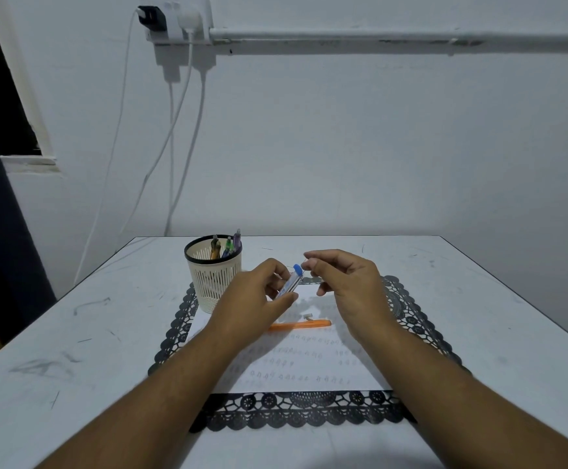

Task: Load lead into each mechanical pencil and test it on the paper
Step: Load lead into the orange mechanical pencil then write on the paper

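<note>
My left hand (pixel 259 296) holds a clear lead tube with a blue cap (pixel 292 280), tilted up to the right. My right hand (pixel 347 282) hovers just right of the blue cap, thumb and forefinger pinched together; whether a lead sits between them is too fine to tell. An orange mechanical pencil (pixel 301 324) lies flat on the white paper (pixel 303 367), with a small white cap piece (pixel 308 317) beside it. The paper bears rows of faint pencil marks.
A cream mesh cup with a black rim (pixel 213 275) stands at the left back of the black lace mat (pixel 303 411), holding several pencils. The white scuffed table (pixel 73 367) ends at a wall with hanging cables (pixel 181 130).
</note>
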A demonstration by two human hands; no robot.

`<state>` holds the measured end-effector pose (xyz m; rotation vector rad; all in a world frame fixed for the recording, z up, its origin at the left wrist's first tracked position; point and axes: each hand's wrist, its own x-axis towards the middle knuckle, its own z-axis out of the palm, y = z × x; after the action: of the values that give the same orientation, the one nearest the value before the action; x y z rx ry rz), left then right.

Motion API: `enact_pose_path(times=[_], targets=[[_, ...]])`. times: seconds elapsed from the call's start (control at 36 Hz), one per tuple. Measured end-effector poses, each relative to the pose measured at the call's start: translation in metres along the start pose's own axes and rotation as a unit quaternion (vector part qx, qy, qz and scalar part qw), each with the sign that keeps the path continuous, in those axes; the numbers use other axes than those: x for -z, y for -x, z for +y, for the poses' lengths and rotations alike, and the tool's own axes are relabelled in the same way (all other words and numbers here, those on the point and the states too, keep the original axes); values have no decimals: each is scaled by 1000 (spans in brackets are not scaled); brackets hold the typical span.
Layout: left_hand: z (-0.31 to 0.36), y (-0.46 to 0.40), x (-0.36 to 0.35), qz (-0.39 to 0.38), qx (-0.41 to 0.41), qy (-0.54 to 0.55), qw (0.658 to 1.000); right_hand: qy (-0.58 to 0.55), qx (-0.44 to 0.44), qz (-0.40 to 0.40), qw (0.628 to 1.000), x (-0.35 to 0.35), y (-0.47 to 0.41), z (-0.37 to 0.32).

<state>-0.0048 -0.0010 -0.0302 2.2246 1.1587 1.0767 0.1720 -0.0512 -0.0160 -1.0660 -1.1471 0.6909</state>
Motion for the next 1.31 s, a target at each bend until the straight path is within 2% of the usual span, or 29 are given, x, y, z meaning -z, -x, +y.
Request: enact_pose_path(times=[0.19, 0.44, 0.97, 1.31], targets=[[1, 0, 0, 0, 3, 5, 1000, -36, -15, 3, 999, 0, 1, -2], [1, 0, -3, -6, 20, 65, 998, -56, -15, 1, 998, -2, 0, -3], [1, 0, -5, -3, 23, 57, 998, -43, 2, -16, 999, 0, -2, -1], [2, 0, -8, -15, 33, 122, 992, -14, 11, -35, 999, 1, -4, 0]])
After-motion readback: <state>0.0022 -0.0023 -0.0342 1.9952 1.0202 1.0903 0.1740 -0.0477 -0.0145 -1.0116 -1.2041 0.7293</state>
